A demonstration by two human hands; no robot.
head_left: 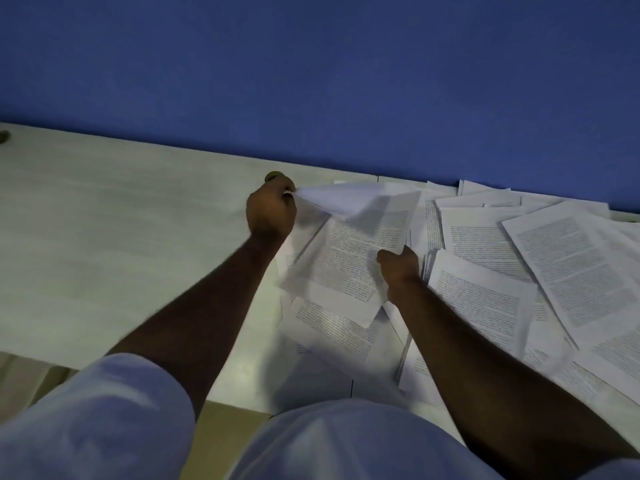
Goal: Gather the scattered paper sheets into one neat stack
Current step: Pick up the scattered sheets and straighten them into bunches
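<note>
Several white printed paper sheets (568, 268) lie scattered and overlapping across the right half of a pale table (121, 237). My left hand (272, 211) pinches the far left corner of a bent sheet (349, 202), lifting it off the pile. My right hand (398, 265) grips the right edge of a printed sheet (346, 268) that lies in front of me, between both hands. More sheets (332, 327) sit underneath and toward the near edge.
A blue wall (311, 81) rises directly behind the table's far edge. A small dark round cap (275, 176) sits in the tabletop just beyond my left hand, and another (4, 136) at the far left. My white sleeves fill the bottom of the view.
</note>
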